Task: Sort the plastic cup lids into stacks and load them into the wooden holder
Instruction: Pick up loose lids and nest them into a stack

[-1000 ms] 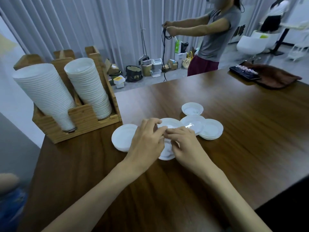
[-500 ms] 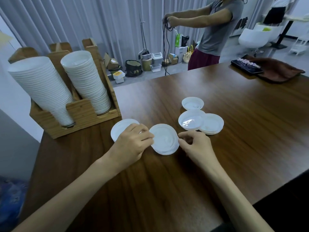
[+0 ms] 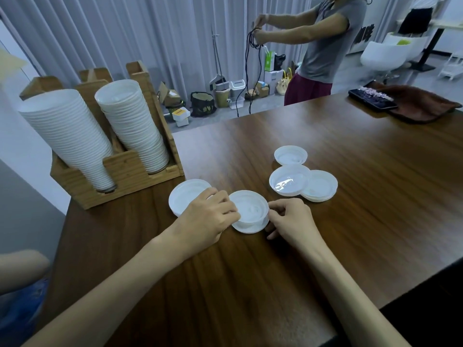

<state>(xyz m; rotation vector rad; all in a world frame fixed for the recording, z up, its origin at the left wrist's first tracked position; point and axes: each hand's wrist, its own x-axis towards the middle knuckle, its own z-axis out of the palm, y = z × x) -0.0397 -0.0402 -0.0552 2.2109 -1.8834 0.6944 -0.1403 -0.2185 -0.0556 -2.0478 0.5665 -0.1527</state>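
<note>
A small stack of white lids point(image 3: 250, 212) lies on the brown table between my hands. My left hand point(image 3: 208, 216) pinches its left rim and my right hand point(image 3: 288, 219) pinches its right rim. Another white lid point(image 3: 186, 196) lies just left of it, partly under my left hand. Further right lie a clear lid point(image 3: 288, 182), a low stack of lids point(image 3: 320, 186) and a single small lid point(image 3: 290, 155). The wooden holder point(image 3: 125, 171) stands at the table's left edge with two tall leaning stacks of lids point(image 3: 132, 123) in it.
A dark tray on a brown cloth point(image 3: 411, 103) lies at the far right of the table. A person point(image 3: 323, 43) stands beyond the far edge handling a black cable. Boxes and bags sit on the floor by the curtain.
One second ago both hands were bunched over the lids; they have since spread apart to the rims of the small stack, which now lies uncovered between them.
</note>
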